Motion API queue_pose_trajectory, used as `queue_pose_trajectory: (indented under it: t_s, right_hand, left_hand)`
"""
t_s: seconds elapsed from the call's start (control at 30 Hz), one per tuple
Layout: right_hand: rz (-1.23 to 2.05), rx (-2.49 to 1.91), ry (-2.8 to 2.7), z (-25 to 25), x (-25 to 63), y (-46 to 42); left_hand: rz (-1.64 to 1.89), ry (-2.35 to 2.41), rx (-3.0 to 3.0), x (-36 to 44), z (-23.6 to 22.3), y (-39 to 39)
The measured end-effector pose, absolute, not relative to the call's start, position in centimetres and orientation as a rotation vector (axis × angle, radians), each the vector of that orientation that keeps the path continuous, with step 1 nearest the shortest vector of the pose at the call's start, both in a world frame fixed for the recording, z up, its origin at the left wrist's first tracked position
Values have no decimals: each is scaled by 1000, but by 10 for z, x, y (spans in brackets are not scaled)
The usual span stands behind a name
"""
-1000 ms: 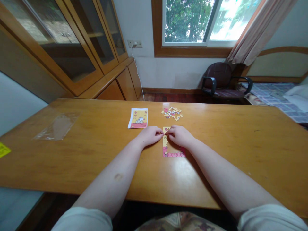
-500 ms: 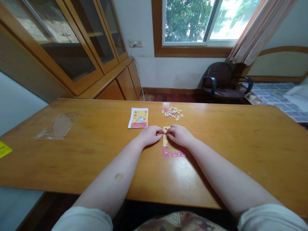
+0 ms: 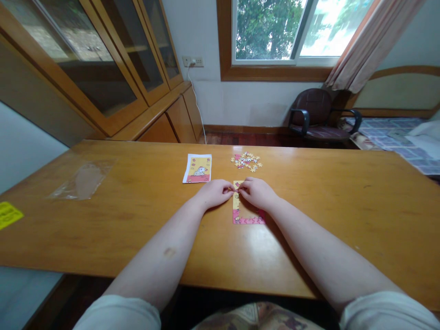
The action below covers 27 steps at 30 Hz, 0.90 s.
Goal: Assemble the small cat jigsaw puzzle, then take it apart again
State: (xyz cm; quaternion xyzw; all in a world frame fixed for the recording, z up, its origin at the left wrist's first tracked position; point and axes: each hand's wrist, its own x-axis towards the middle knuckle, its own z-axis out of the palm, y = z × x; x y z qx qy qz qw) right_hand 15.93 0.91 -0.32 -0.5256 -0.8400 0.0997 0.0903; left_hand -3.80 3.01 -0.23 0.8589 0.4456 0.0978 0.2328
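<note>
A partly assembled jigsaw puzzle [image 3: 249,221] lies on the table, with yellow pieces along its left side and pink ones at the bottom. At its upper left edge, my left hand [image 3: 217,192] has thumb and fingers pinched together at a puzzle piece. Facing it from the right, my right hand [image 3: 258,192] is closed with its fingertips on the same spot and hides the puzzle's upper right part. The piece is mostly covered by the fingertips. Beyond the hands lies a pile of loose puzzle pieces [image 3: 246,160].
A picture card [image 3: 198,168] with a white animal on yellow and pink lies left of the loose pieces. A clear plastic bag [image 3: 84,180] and a yellow label [image 3: 9,214] are farther left on the wooden table [image 3: 144,206]. A chair [image 3: 312,114] stands beyond it.
My right hand's fingertips have shifted very slightly to the right. The yellow label shows more at the left edge. My left hand stays where it was.
</note>
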Motion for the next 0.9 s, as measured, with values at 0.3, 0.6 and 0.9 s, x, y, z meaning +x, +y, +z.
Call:
queue_pose_trajectory:
  t_s: [0.3,0.6,0.9]
  right_hand:
    - [341,-1557,-2504,-5,159,10]
    - [364,-1523,-2467,-7,158,9]
    - [350,-1454,-2455,-8,161,10]
  left_hand:
    - [268,1302,2345,-38,-4,30]
    - [274,1320,2361,-36,-8,32]
    - [301,1285,2359,-36,-4,28]
